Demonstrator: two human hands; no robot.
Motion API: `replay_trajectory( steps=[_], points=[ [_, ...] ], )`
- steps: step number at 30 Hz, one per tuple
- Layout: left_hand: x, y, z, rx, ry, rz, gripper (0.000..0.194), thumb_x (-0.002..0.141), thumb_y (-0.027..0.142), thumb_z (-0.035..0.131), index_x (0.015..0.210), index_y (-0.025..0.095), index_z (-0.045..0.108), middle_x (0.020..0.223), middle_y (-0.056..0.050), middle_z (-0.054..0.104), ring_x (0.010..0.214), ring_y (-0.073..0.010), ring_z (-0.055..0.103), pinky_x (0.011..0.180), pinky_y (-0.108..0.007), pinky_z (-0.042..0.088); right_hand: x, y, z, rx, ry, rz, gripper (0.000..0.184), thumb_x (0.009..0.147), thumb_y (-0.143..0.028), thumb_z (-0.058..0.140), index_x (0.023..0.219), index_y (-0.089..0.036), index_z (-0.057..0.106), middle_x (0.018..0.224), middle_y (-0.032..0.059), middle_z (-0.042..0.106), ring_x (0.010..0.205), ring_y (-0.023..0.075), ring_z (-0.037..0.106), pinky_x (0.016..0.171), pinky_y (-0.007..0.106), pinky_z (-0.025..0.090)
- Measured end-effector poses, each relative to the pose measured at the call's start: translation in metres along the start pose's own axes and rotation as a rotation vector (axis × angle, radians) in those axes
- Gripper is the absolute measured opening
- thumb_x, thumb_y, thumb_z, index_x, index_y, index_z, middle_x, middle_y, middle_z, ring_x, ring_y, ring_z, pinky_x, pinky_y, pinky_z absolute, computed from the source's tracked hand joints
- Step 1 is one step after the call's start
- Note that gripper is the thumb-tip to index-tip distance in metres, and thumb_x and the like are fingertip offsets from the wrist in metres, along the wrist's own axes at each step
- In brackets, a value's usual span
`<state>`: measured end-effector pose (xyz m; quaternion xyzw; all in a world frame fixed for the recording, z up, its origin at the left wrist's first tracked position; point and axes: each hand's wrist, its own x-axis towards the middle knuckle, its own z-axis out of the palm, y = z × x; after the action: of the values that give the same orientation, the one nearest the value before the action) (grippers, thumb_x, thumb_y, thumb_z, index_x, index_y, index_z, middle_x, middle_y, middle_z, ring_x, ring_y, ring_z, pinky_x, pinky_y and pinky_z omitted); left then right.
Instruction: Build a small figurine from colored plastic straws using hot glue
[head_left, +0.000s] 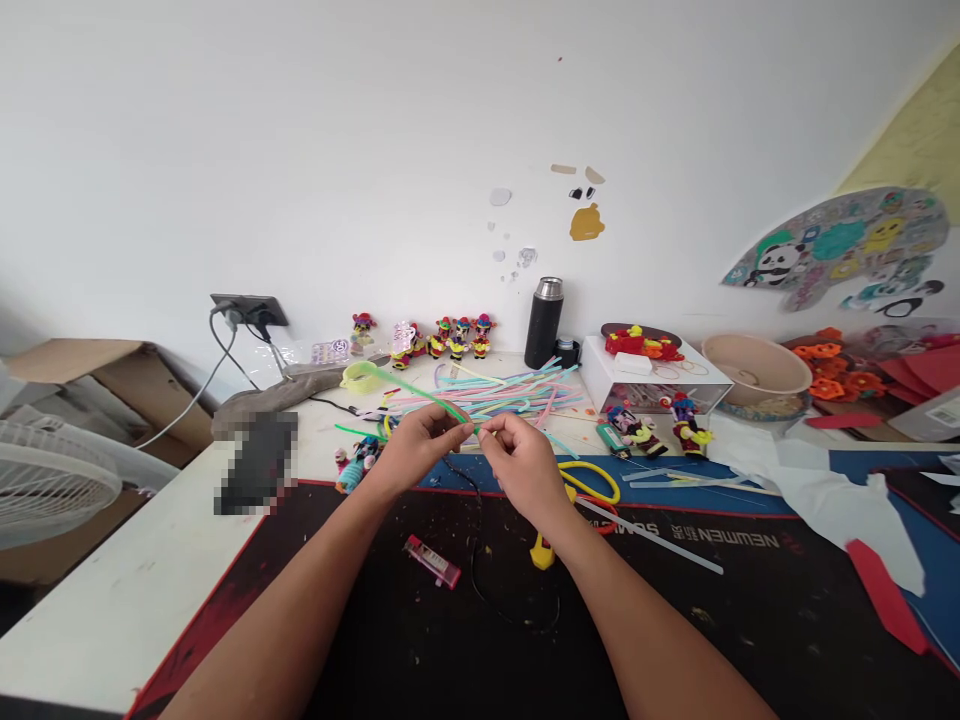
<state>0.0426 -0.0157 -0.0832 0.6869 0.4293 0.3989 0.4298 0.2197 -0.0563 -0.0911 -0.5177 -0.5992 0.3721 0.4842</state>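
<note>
My left hand (427, 440) pinches a green pipe cleaner (424, 395) between thumb and fingers. Its loose end slants up to the left, towards the wall. Close beside it, my right hand (523, 462) is closed on the same stem at its near end; the tips of both hands nearly touch. A small doll figure (358, 465) lies left of my left wrist. Under my right forearm are a yellow-handled tool (541, 552), partly hidden, and a looped yellow cord (596, 483). Between my forearms a pink lighter (432, 562) rests on the black mat (450, 660).
Many pastel sticks (510, 390) lie behind my hands. A black thermos (544, 325), several small dolls (461, 337) and a white box (652, 375) stand along the wall. A bowl (757, 362) and crumpled white paper (832, 490) are at right, a fan (52, 480) at left.
</note>
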Motion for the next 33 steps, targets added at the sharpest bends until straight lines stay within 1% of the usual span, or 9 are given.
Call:
replay_trajectory(
  steps=[2, 4, 10, 15, 19, 22, 24, 28, 33],
  points=[
    [-0.001, 0.003, 0.0, -0.059, -0.045, -0.036, 0.036, 0.082, 0.054, 0.077, 0.086, 0.02, 0.069, 0.069, 0.0, 0.064, 0.064, -0.0166, 0.058, 0.062, -0.028, 0.046, 0.001, 0.0, 0.0, 0.078, 0.01, 0.031, 0.018, 0.091, -0.042, 0.059, 0.084, -0.025, 0.059, 0.05, -0.0082, 0.046, 0.042, 0.0146, 0.044, 0.045, 0.027, 0.032],
    [-0.002, 0.005, 0.001, -0.098, -0.068, -0.036, 0.036, 0.081, 0.054, 0.078, 0.085, 0.019, 0.069, 0.071, 0.0, 0.064, 0.065, -0.016, 0.058, 0.062, -0.028, 0.047, 0.001, 0.001, -0.001, 0.126, 0.014, 0.053, 0.019, 0.09, -0.042, 0.061, 0.084, -0.025, 0.058, 0.05, -0.0084, 0.046, 0.041, 0.0142, 0.044, 0.044, 0.026, 0.033],
    [-0.001, 0.001, 0.003, -0.119, -0.032, -0.032, 0.033, 0.081, 0.05, 0.079, 0.081, 0.02, 0.067, 0.07, 0.001, 0.062, 0.065, -0.0142, 0.055, 0.061, -0.026, 0.044, 0.002, 0.001, 0.0, 0.144, -0.015, 0.064, 0.017, 0.09, -0.041, 0.061, 0.087, -0.024, 0.058, 0.05, -0.0086, 0.049, 0.039, 0.0128, 0.042, 0.042, 0.025, 0.033],
    [-0.001, 0.001, 0.003, -0.11, -0.036, -0.037, 0.037, 0.079, 0.054, 0.08, 0.08, 0.02, 0.066, 0.069, 0.001, 0.061, 0.064, -0.0154, 0.055, 0.061, -0.027, 0.044, 0.002, 0.003, 0.001, 0.134, -0.014, 0.062, 0.017, 0.09, -0.041, 0.062, 0.088, -0.024, 0.059, 0.05, -0.0089, 0.048, 0.039, 0.0127, 0.042, 0.042, 0.025, 0.033],
    [-0.001, 0.003, 0.002, -0.195, -0.055, -0.074, 0.038, 0.078, 0.056, 0.081, 0.081, 0.02, 0.068, 0.064, 0.002, 0.061, 0.062, -0.0157, 0.055, 0.061, -0.028, 0.044, 0.002, 0.003, 0.001, 0.143, 0.019, 0.061, 0.021, 0.089, -0.045, 0.062, 0.084, -0.025, 0.058, 0.051, -0.0095, 0.043, 0.04, 0.013, 0.041, 0.042, 0.025, 0.031],
    [0.0, 0.004, 0.002, -0.266, -0.017, -0.068, 0.038, 0.077, 0.054, 0.083, 0.077, 0.019, 0.067, 0.062, 0.002, 0.06, 0.06, -0.0151, 0.054, 0.06, -0.028, 0.043, 0.003, 0.002, 0.0, 0.154, 0.035, 0.06, 0.022, 0.089, -0.046, 0.062, 0.084, -0.025, 0.059, 0.05, -0.0091, 0.043, 0.04, 0.0135, 0.042, 0.042, 0.026, 0.032],
    [-0.001, 0.004, 0.002, -0.259, -0.007, -0.073, 0.037, 0.076, 0.052, 0.084, 0.076, 0.019, 0.067, 0.061, 0.002, 0.061, 0.06, -0.0147, 0.053, 0.061, -0.028, 0.043, 0.003, 0.002, 0.0, 0.16, 0.042, 0.06, 0.023, 0.09, -0.046, 0.062, 0.085, -0.024, 0.06, 0.05, -0.0089, 0.044, 0.04, 0.0136, 0.042, 0.043, 0.026, 0.032],
    [-0.001, 0.003, 0.0, -0.174, -0.031, -0.101, 0.036, 0.075, 0.052, 0.084, 0.076, 0.019, 0.068, 0.063, 0.002, 0.062, 0.061, -0.015, 0.054, 0.062, -0.028, 0.043, 0.003, 0.003, -0.001, 0.155, 0.041, 0.055, 0.022, 0.09, -0.045, 0.061, 0.085, -0.024, 0.059, 0.049, -0.009, 0.044, 0.04, 0.0134, 0.041, 0.043, 0.026, 0.03],
    [0.002, -0.002, -0.008, -0.122, -0.025, -0.113, 0.036, 0.074, 0.052, 0.085, 0.082, 0.02, 0.071, 0.067, 0.001, 0.064, 0.064, -0.0162, 0.057, 0.062, -0.028, 0.043, 0.003, 0.003, -0.002, 0.049, -0.068, 0.008, 0.016, 0.09, -0.038, 0.059, 0.084, -0.024, 0.058, 0.052, -0.0088, 0.043, 0.043, 0.0134, 0.038, 0.047, 0.027, 0.028]
  ],
)
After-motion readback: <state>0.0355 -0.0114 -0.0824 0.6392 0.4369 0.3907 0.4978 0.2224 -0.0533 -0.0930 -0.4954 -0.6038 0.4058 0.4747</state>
